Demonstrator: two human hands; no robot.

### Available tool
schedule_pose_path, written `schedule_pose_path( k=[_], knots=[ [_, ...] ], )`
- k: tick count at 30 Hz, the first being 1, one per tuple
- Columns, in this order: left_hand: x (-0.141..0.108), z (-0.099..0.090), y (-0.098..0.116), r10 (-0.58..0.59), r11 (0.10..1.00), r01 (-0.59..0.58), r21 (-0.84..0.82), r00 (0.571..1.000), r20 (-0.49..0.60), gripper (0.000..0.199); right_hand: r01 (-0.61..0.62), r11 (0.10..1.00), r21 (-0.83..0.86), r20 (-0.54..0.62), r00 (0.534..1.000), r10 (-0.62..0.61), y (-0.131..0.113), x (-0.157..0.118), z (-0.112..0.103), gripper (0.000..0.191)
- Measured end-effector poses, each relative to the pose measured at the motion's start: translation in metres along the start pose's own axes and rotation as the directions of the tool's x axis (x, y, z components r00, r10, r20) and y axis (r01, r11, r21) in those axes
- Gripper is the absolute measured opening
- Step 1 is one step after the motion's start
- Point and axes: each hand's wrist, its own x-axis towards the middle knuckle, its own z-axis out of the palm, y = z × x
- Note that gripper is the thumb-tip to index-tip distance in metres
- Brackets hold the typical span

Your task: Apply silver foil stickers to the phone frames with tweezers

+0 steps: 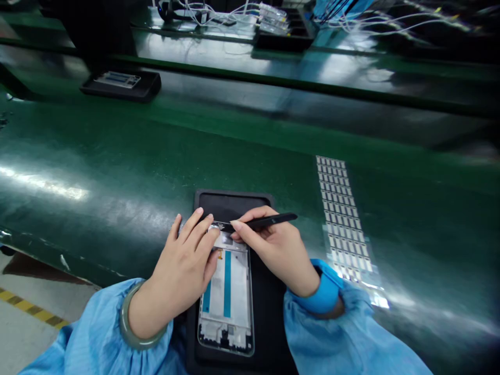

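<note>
A phone frame (239, 284) with blue adhesive strips on its pale inner face lies in a black tray (269, 312) in front of me. My left hand (182, 265) rests over the frame's upper left edge, fingers spread, fingertips touching near the top. In my right hand (277, 247) I grip black tweezers (269, 221), pinched between thumb and fingers like a pen. Their tip points left at the top end of the frame, close to my left fingertips. Whether the tips hold anything is too small to tell.
To the right lies a sheet of small pale stickers (344, 213) in rows. A second black tray (146, 88) with another phone frame (117, 79) stands at the back left. Behind, a raised shelf (195, 49) carries cables (363, 23) and a dark box (299, 34).
</note>
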Motion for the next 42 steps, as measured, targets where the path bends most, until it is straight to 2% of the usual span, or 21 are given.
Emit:
schedule_pose_path(
  k=[8,12,15,17,19,26,31,39,42],
  knots=[
    [0.001,-0.003,0.000,0.049,0.996,-0.050,0.074,0.999,0.020,0.031,0.044,0.999,-0.022,0.021,0.999,-0.043,0.002,-0.001,0.000,0.022],
    [0.003,-0.003,0.003,0.049,0.991,-0.049,0.122,0.999,-0.001,0.030,0.107,0.990,-0.097,0.028,0.994,-0.104,0.004,-0.003,0.000,0.019],
    [0.004,-0.003,0.006,0.036,0.991,-0.034,0.132,0.999,-0.009,0.029,0.147,0.983,-0.114,-0.106,0.982,-0.159,0.002,-0.003,-0.001,0.018],
    [0.004,-0.002,0.007,0.031,0.990,-0.029,0.135,0.999,-0.013,0.028,0.154,0.986,-0.058,-0.220,0.962,-0.163,-0.003,-0.001,-0.002,0.017],
    [0.004,-0.002,0.008,0.026,0.991,-0.023,0.133,0.999,-0.023,0.028,0.144,0.990,0.014,-0.258,0.957,-0.135,-0.008,0.003,-0.002,0.019],
    [0.004,-0.001,0.007,0.002,0.996,0.001,0.090,0.999,-0.033,0.026,0.091,0.987,0.130,-0.074,0.994,-0.082,-0.006,0.014,0.006,0.026],
    [0.003,0.000,0.007,0.002,0.995,-0.001,0.096,1.000,-0.017,0.032,0.077,0.980,0.185,-0.043,0.997,-0.070,-0.002,0.015,0.006,0.022],
    [0.004,0.001,0.007,0.015,0.993,-0.010,0.120,0.999,-0.040,0.032,0.055,0.998,0.034,0.002,0.998,-0.055,0.000,0.012,0.003,0.023],
    [0.004,0.001,0.008,0.014,0.993,-0.009,0.119,0.999,-0.041,0.033,0.081,0.997,-0.001,0.010,0.997,-0.081,0.000,0.011,0.003,0.020]
  ],
)
